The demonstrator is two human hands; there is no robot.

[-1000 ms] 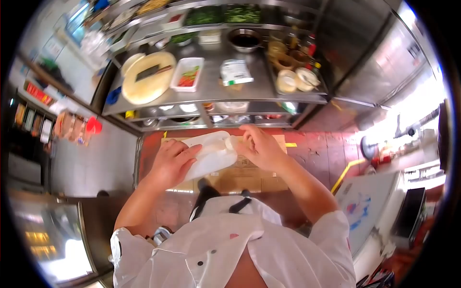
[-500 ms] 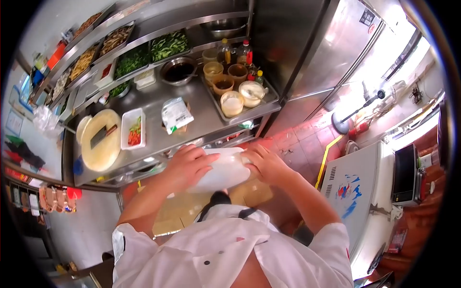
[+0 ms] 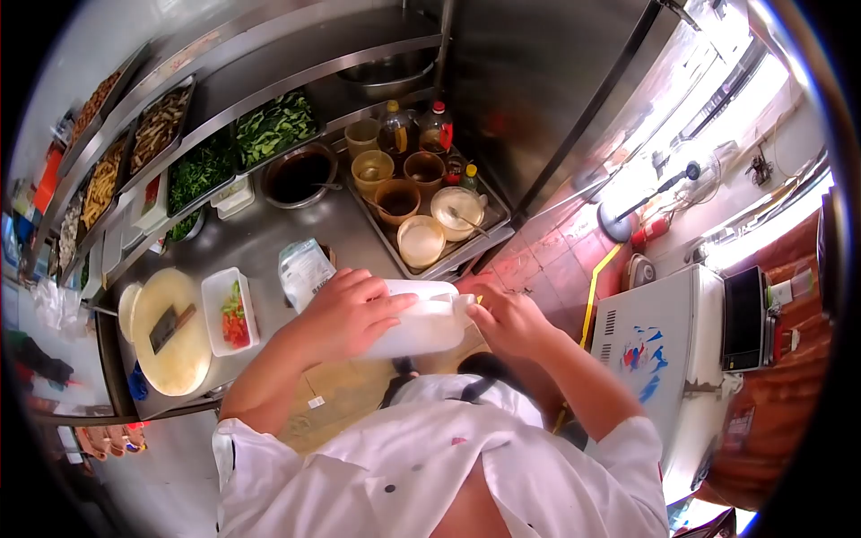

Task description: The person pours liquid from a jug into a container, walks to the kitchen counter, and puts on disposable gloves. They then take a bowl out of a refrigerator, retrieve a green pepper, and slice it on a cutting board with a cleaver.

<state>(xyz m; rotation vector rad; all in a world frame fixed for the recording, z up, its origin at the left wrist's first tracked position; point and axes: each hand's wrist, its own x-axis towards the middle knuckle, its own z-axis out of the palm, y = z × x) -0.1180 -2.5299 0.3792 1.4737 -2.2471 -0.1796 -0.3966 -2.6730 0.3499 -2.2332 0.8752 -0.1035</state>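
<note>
A translucent white plastic jug [image 3: 421, 327] is held sideways in front of my body, its neck end toward the right. My left hand [image 3: 354, 309] grips its body from above, fingers lying over the side. At the neck end, my right hand [image 3: 507, 318] has its thumb and fingers closed around the cap area, where a small yellow bit shows. Whether the cap is on or loose is hard to make out. Just beyond the left hand, a white printed packet [image 3: 305, 271] lies on the steel counter [image 3: 256, 247].
A tray [image 3: 430, 267] of sauce tubs and bottles stands at the counter's right end, beside a bowl of dark liquid [image 3: 299, 175]. Leftward are a white tub of chopped vegetables [image 3: 236, 318] and a round board [image 3: 184, 359] with a cleaver [image 3: 166, 327]. A white cabinet [image 3: 641, 327] stands right.
The view has shifted, bringing the counter closer. The jug has turned so its neck end shows, and my right hand has moved from its body to the cap area.
</note>
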